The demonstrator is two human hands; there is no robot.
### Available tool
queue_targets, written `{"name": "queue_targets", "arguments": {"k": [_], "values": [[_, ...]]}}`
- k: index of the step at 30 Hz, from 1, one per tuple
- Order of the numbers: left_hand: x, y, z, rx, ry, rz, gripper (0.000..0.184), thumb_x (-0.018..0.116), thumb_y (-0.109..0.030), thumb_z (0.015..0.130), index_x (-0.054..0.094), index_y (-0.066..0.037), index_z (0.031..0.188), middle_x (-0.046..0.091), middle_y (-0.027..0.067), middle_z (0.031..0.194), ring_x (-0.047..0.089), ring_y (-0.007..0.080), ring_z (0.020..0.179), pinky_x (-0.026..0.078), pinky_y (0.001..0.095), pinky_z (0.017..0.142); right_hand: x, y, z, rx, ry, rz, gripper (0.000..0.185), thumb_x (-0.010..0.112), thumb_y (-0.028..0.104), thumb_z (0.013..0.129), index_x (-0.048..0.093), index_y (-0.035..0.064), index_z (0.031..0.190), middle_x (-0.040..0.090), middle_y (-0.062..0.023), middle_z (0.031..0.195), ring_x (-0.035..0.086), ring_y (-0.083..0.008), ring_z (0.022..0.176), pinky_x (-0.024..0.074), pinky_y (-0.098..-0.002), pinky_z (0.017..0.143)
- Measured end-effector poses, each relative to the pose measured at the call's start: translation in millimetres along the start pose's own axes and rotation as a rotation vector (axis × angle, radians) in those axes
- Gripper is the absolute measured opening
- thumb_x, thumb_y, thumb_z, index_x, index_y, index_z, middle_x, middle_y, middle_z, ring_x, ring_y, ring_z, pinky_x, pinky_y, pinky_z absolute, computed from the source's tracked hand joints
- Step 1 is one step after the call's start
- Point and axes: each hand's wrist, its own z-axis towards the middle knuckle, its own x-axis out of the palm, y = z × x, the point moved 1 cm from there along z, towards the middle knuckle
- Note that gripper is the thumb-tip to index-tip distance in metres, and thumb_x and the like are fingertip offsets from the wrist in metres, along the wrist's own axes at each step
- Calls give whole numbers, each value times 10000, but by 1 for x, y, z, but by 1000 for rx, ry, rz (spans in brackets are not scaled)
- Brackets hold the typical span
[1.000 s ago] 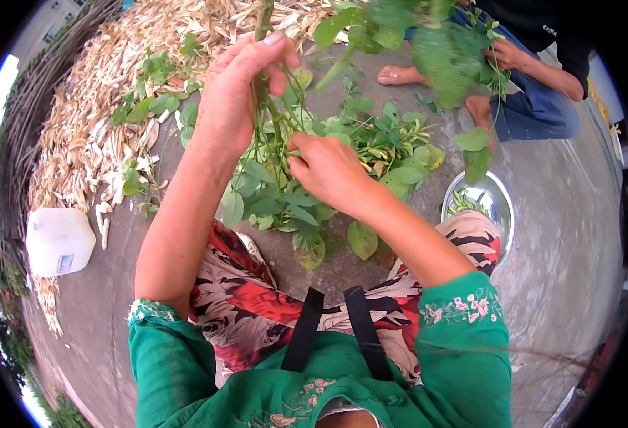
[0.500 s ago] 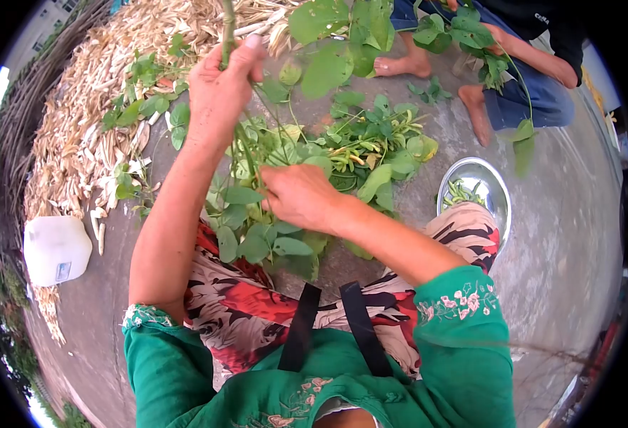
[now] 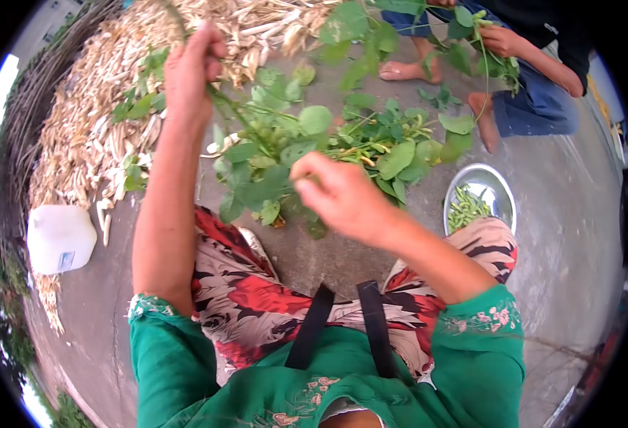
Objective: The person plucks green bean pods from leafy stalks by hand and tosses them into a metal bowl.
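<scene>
My left hand (image 3: pixel 194 75) is closed round the stem of a leafy bean plant (image 3: pixel 255 180), raised at the upper left. The plant slants down to the right, its leaves above the ground in front of my knees. My right hand (image 3: pixel 346 196) is at the right edge of those leaves, thumb and fingers curled together; whatever they hold is hidden. Behind it lies a heap of cut bean plants (image 3: pixel 399 160) with green and yellowish pods. Green bean pods (image 3: pixel 465 208) lie in a metal bowl (image 3: pixel 508 191) by my right knee.
Another person (image 3: pixel 535 107) sits at the upper right, hands on a bean plant. Dry corn cobs and husks (image 3: pixel 78 143) spread across the upper left. A white plastic jug (image 3: pixel 58 239) stands at the left on the concrete ground (image 3: pixel 556 264).
My left hand has moved left with the plant, which now slants more. My right hand has moved right, away from the stem. The other person's hands have shifted on their plant.
</scene>
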Motion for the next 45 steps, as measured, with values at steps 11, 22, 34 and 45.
{"name": "queue_targets", "arguments": {"k": [11, 22, 34, 45], "values": [[39, -28, -39, -102, 212, -74, 247, 500, -288, 881, 541, -53, 821, 517, 6, 677, 314, 49, 481, 317, 187, 499, 7, -27, 23, -82, -130, -254, 319, 525, 107, 804, 507, 39, 1115, 588, -195, 854, 553, -367, 752, 441, -415, 676], [44, -43, -59, -111, 394, -86, 265, 475, -320, 888, 544, -67, 857, 522, -13, 691, 282, 28, 431, 334, 185, 505, 25, -38, 47, -231, 103, -486, 97, 510, 95, 760, 543, 35, 829, 568, -127, 754, 573, -346, 704, 458, -431, 587], [45, -24, -55, -166, 213, 89, 287, 477, -312, 886, 552, -59, 774, 492, -1, 642, 307, 29, 406, 227, 175, 396, 30, -9, 28, -208, 366, -910, 77, 559, 128, 668, 632, 105, 666, 625, -61, 657, 623, -225, 665, 452, -350, 480], [-6, 40, 14, -291, -1, -113, 226, 475, -296, 898, 546, -92, 834, 475, -41, 621, 263, 19, 384, 201, 170, 364, 21, 14, -10, -394, 219, -539, 92, 575, 122, 554, 594, 47, 604, 594, -142, 604, 609, -284, 594, 465, -387, 494]]}}
